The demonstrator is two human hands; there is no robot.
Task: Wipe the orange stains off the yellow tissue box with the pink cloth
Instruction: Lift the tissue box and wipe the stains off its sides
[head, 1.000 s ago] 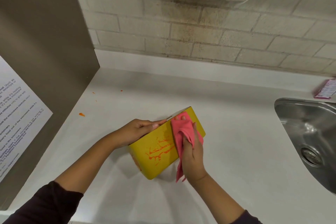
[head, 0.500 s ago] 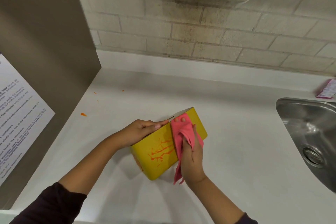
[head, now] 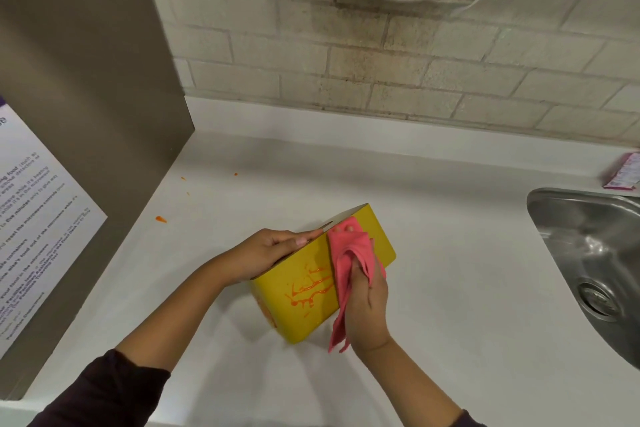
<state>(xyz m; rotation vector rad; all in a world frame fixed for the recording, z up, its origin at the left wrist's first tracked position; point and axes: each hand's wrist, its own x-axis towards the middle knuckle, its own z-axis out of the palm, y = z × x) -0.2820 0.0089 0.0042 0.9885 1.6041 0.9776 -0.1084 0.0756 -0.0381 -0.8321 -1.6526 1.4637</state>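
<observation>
A yellow tissue box [head: 304, 315] stands tilted on the white counter [head: 450, 270], its long side facing me. Orange stains [head: 311, 289] streak the middle of that side. My left hand [head: 270, 253] grips the box's top edge at its left end. My right hand [head: 367, 308] holds the pink cloth [head: 349, 260] pressed flat against the box's side, just right of the stains. Two fingertips show above the cloth near the box's top rim. A loose tail of cloth hangs down past the box's lower edge.
A steel sink [head: 595, 263] is set into the counter at the right. A pink packet [head: 623, 177] lies behind it. A brown panel with a printed notice [head: 38, 218] stands at the left. Small orange drops [head: 161, 218] dot the counter near it. A brick wall runs behind.
The cloth and my right hand have stayed against the box's right half, shifting only slightly. The stains look the same. The view has drifted a little.
</observation>
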